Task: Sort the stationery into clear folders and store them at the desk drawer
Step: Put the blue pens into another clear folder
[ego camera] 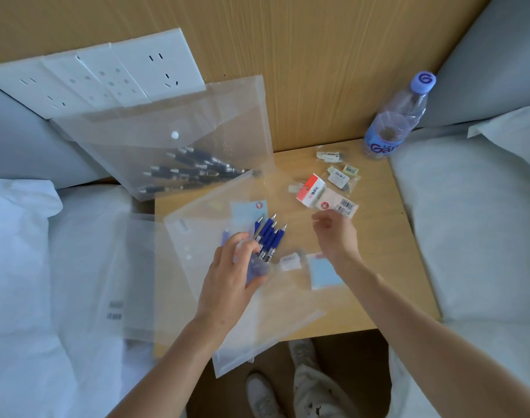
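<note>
Left hand point(230, 273) grips blue pens point(268, 236) — tips angled up-right; right hand point(333, 233) loosely curled, holding nothing.

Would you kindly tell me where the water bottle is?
In the head view, the water bottle stands at the table's far right corner, against the wooden wall, beyond the small packets.

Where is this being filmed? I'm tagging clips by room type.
Probably a hotel or twin bedroom: a small wooden bedside table stands between two beds with white pillows, under a wall panel of power sockets. The left hand holds blue pens over a clear folder.
</note>
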`<action>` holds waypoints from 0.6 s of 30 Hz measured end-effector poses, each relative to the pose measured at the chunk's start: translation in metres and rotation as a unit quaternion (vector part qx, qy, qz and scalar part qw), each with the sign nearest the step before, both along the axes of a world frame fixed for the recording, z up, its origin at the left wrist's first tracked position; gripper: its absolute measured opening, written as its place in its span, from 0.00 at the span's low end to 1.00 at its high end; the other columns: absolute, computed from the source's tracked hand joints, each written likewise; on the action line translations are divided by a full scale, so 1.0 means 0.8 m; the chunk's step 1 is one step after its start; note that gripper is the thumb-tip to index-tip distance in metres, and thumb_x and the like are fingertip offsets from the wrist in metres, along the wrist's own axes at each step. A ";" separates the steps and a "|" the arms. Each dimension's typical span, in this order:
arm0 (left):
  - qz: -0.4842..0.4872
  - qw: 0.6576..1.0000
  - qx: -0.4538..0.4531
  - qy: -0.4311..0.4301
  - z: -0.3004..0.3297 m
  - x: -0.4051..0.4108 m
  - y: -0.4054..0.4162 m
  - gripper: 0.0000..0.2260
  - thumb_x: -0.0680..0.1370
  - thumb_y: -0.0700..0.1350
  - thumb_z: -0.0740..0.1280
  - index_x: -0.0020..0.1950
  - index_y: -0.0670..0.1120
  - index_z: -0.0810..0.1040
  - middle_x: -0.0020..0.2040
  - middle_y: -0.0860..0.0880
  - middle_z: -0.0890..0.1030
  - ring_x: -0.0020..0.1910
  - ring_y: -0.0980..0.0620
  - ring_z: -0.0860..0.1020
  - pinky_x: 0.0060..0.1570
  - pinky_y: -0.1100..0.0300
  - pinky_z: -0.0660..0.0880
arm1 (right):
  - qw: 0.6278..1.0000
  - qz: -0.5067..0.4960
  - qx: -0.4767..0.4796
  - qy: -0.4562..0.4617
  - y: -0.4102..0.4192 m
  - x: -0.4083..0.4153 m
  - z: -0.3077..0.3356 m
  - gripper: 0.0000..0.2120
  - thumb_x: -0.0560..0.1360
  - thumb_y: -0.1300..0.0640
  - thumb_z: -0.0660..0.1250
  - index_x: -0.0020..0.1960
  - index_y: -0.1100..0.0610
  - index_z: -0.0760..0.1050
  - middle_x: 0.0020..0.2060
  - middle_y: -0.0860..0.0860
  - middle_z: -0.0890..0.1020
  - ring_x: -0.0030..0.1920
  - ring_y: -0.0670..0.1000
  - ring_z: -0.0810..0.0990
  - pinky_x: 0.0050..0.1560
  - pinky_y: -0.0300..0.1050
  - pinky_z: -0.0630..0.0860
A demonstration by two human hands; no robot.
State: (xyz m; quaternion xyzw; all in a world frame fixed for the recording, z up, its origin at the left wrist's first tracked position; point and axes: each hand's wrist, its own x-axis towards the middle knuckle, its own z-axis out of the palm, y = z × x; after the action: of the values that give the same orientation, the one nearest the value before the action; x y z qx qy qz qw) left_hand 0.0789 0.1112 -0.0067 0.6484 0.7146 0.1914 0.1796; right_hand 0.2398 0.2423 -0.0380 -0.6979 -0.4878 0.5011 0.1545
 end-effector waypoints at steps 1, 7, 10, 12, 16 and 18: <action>-0.010 1.000 -0.020 0.003 -0.001 0.003 0.001 0.32 0.66 0.45 0.78 0.63 0.52 0.64 0.67 0.48 0.69 0.59 0.45 0.74 0.52 0.56 0.75 | 0.997 0.005 0.045 -0.055 0.007 0.010 -0.001 0.13 0.75 0.65 0.60 0.57 0.58 0.77 0.56 0.57 0.78 0.54 0.54 0.75 0.54 0.45 0.72; -0.114 0.967 -0.202 0.110 -0.014 0.017 -0.010 0.35 0.80 0.55 0.59 0.75 0.56 0.35 0.78 0.51 0.39 0.77 0.52 0.42 0.73 0.59 0.45 | 0.996 0.011 -0.032 -0.081 0.016 0.025 -0.001 0.17 0.76 0.59 0.65 0.63 0.59 0.69 0.59 0.56 0.75 0.47 0.55 0.78 0.24 0.37 0.67; -0.105 0.946 -0.276 0.133 -0.027 0.007 -0.029 0.33 0.81 0.57 0.56 0.77 0.51 0.39 0.78 0.50 0.40 0.77 0.50 0.43 0.74 0.55 0.46 | 0.997 -0.023 -0.079 -0.001 0.009 0.021 -0.009 0.19 0.74 0.64 0.64 0.65 0.60 0.69 0.59 0.56 0.75 0.42 0.56 0.81 0.14 0.31 0.61; -0.115 0.924 -0.326 0.166 -0.035 0.000 -0.043 0.33 0.81 0.58 0.55 0.77 0.51 0.37 0.78 0.48 0.39 0.77 0.48 0.42 0.74 0.53 0.46 | 0.997 -0.036 -0.060 0.038 0.001 0.019 -0.015 0.16 0.73 0.66 0.64 0.60 0.59 0.73 0.53 0.57 0.79 0.45 0.56 0.81 0.18 0.33 0.69; -0.120 0.909 -0.352 0.189 -0.045 0.004 -0.056 0.35 0.81 0.58 0.54 0.75 0.52 0.31 0.77 0.48 0.35 0.76 0.45 0.40 0.75 0.50 0.46 | 0.996 0.021 0.050 0.068 -0.015 0.011 -0.008 0.12 0.72 0.65 0.65 0.48 0.50 0.79 0.40 0.53 0.81 0.39 0.49 0.78 0.41 0.46 0.80; -0.112 0.911 -0.353 0.183 -0.048 0.008 -0.054 0.34 0.81 0.59 0.53 0.75 0.52 0.33 0.77 0.47 0.35 0.76 0.44 0.39 0.75 0.49 0.45 | 0.986 0.093 0.125 0.062 -0.032 0.004 0.003 0.11 0.74 0.64 0.65 0.49 0.49 0.80 0.41 0.46 0.81 0.38 0.41 0.77 0.42 0.31 0.74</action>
State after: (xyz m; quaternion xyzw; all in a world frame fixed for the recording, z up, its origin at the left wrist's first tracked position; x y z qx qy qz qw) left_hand 0.0851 0.0681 -0.0450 0.6423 0.6783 -0.2170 0.2832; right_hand 0.2430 0.2165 -0.0357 -0.5921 -0.5990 0.4908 0.2231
